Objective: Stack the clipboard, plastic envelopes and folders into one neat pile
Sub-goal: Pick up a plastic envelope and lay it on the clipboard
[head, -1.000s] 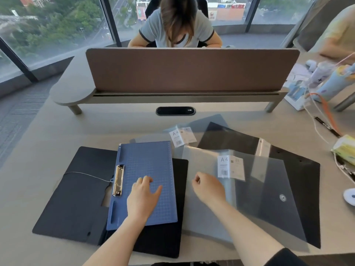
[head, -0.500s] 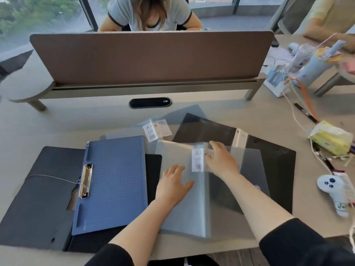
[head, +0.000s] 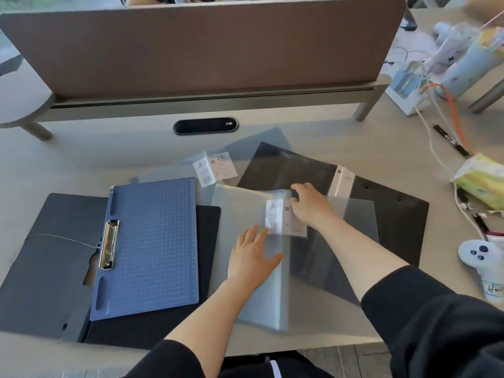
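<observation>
Office bench, pale top, brown divider screen across the back; clutter at the right edge (pen, tissue pack, cables) well apart from the work

Layout now:
- blue clipboard lies flat on a dark folder at left; that pair is already part of a pile
- second black folder at right, lying skewed
- translucent plastic envelope with an A4 label sits centre, overlapping both dark folders; another clear envelope with its own label lies behind it, toward the screen

Hands:
- left hand flat on the centre envelope, fingers spread, palm down, pinning it
- right hand at the envelope's far edge by the label; fingers curled over that edge; looks like a pinch on the top corner, but I cannot tell if it grips one sheet or the flap under it

Step in hand, my read: gather the centre envelope and move it onto the clipboard

How to do it well: keep the left palm light so the slick plastic slides rather than buckles; lift the far edge just enough to clear the black folder; square one long edge against the clipboard's side before letting go; check the rear envelope isn't dragged along by static
</observation>
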A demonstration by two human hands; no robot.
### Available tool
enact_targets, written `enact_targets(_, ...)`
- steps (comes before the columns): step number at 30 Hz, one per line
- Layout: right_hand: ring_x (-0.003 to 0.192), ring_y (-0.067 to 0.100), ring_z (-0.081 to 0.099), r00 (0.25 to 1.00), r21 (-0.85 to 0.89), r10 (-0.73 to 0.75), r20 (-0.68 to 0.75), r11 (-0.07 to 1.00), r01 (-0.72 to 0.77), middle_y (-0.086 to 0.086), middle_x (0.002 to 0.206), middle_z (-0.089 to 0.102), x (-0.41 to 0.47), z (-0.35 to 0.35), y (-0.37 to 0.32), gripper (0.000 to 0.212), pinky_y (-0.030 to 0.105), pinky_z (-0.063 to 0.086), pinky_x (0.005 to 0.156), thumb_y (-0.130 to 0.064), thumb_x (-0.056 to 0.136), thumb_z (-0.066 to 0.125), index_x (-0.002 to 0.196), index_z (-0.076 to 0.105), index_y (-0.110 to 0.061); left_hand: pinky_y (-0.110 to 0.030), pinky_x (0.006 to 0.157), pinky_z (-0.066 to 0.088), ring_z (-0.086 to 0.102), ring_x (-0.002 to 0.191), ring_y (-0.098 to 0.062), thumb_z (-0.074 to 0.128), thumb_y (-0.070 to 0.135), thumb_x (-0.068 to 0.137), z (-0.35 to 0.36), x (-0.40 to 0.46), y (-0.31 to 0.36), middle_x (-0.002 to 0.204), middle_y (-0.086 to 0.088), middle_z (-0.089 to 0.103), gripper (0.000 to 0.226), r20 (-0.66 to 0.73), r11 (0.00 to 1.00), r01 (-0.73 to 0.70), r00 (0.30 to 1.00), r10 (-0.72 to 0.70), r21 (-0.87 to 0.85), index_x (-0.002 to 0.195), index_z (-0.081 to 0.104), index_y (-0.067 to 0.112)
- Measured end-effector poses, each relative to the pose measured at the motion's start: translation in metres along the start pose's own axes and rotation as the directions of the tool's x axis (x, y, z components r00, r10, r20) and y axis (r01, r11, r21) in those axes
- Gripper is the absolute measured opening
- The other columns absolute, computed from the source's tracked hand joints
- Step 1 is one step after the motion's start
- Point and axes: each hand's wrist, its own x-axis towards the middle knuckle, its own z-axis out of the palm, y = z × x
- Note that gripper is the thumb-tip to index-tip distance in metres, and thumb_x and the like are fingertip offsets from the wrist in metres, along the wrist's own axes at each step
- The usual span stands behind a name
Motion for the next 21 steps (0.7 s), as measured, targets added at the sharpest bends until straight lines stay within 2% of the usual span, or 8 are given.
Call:
enact_targets(4, 0.109, 0.023, 0.059, 0.999, 0.035, -0.025, -0.038, 0.999, 0.027, 0.004, 0.132, 0.046, 0.001, 0.000, -0.001, 0.036, 0.026, 0.047, 0.078, -0.038, 0.100, 0.044, 0.132, 0.051, -0.022, -0.044, 0.120, 0.027, 0.014, 0.151, -0.022, 0.053, 0.058, 0.090, 0.000, 0.000, 0.004, 0.164, 0.003, 0.019, 0.074, -0.011, 1.000, 0.023, 1.000, -0.023, -0.019, 0.152, 0.026, 0.029)
enact_targets(9, 0.084, 0.015, 0.055, 0.984, 0.139, -0.026, -0.174, 0.989, 0.051, 0.003, 0.111, 0.054, -0.008, -0.006, -0.006, 0.018, 0.019, 0.040, 0.061, -0.037, 0.098, 0.050, 0.104, 0.054, -0.021, -0.042, 0.113, 0.037, 0.020, 0.149, -0.019, 0.053, 0.060, 0.089, -0.007, -0.005, 0.013, 0.162, 0.008, 0.022, 0.074, -0.028, 0.997, 0.021, 0.999, -0.023, -0.072, 0.150, 0.026, 0.030)
enact_targets(11, 0.085, 0.014, 0.056, 0.970, 0.179, -0.039, -0.239, 0.980, 0.083, 0.001, 0.107, 0.056, -0.015, -0.013, -0.010, 0.015, 0.016, 0.042, 0.060, -0.037, 0.096, 0.053, 0.101, 0.053, -0.023, -0.041, 0.106, 0.043, 0.026, 0.145, -0.020, 0.055, 0.061, 0.088, -0.013, -0.009, 0.022, 0.158, 0.010, 0.027, 0.068, -0.045, 0.996, 0.007, 0.999, -0.011, -0.090, 0.144, 0.030, 0.032)
enact_targets(13, 0.089, 0.015, 0.059, 0.952, 0.228, -0.060, -0.301, 0.965, 0.133, -0.002, 0.106, 0.059, -0.022, -0.020, -0.017, 0.014, 0.023, 0.054, 0.068, -0.036, 0.093, 0.056, 0.102, 0.054, -0.025, -0.043, 0.104, 0.047, 0.024, 0.146, -0.020, 0.055, 0.064, 0.086, -0.021, -0.012, 0.031, 0.158, 0.011, 0.024, 0.072, -0.056, 0.993, -0.005, 0.998, -0.002, -0.118, 0.144, 0.027, 0.032)
enact_targets(15, 0.090, 0.015, 0.060, 0.928, 0.277, -0.077, -0.363, 0.943, 0.187, -0.002, 0.103, 0.061, -0.031, -0.031, -0.026, 0.013, 0.027, 0.057, 0.073, -0.033, 0.092, 0.058, 0.102, 0.056, -0.025, -0.046, 0.112, 0.041, 0.015, 0.151, -0.019, 0.055, 0.065, 0.086, -0.028, -0.016, 0.039, 0.164, 0.009, 0.014, 0.085, -0.058, 0.986, -0.014, 0.998, 0.005, -0.167, 0.153, 0.017, 0.029)
enact_targets(17, 0.086, 0.012, 0.059, 0.903, 0.312, -0.098, -0.419, 0.918, 0.245, -0.006, 0.097, 0.061, -0.042, -0.044, -0.036, 0.012, 0.020, 0.052, 0.068, -0.029, 0.091, 0.059, 0.102, 0.058, -0.025, -0.045, 0.117, 0.031, 0.010, 0.152, -0.019, 0.056, 0.064, 0.086, -0.038, -0.022, 0.047, 0.166, 0.008, 0.010, 0.092, -0.077, 0.976, -0.023, 0.997, 0.006, -0.217, 0.156, 0.010, 0.027)
enact_targets(19, 0.079, 0.013, 0.057, 0.876, 0.336, -0.115, -0.468, 0.894, 0.296, -0.011, 0.084, 0.057, -0.054, -0.057, -0.048, 0.011, 0.023, 0.053, 0.067, -0.024, 0.090, 0.060, 0.100, 0.059, -0.023, -0.044, 0.115, 0.033, 0.015, 0.151, -0.017, 0.059, 0.062, 0.084, -0.048, -0.029, 0.054, 0.165, 0.009, 0.015, 0.092, -0.121, 0.956, -0.047, 0.993, 0.012, -0.289, 0.156, 0.011, 0.028)
enact_targets(21, 0.075, 0.016, 0.057, 0.854, 0.348, -0.125, -0.505, 0.876, 0.334, -0.013, 0.075, 0.054, -0.065, -0.070, -0.061, 0.011, 0.027, 0.052, 0.065, -0.022, 0.087, 0.061, 0.098, 0.060, -0.022, -0.045, 0.108, 0.044, 0.033, 0.142, -0.016, 0.062, 0.058, 0.081, -0.060, -0.036, 0.061, 0.155, 0.013, 0.034, 0.083, -0.182, 0.918, -0.095, 0.983, 0.026, -0.384, 0.151, 0.024, 0.035)
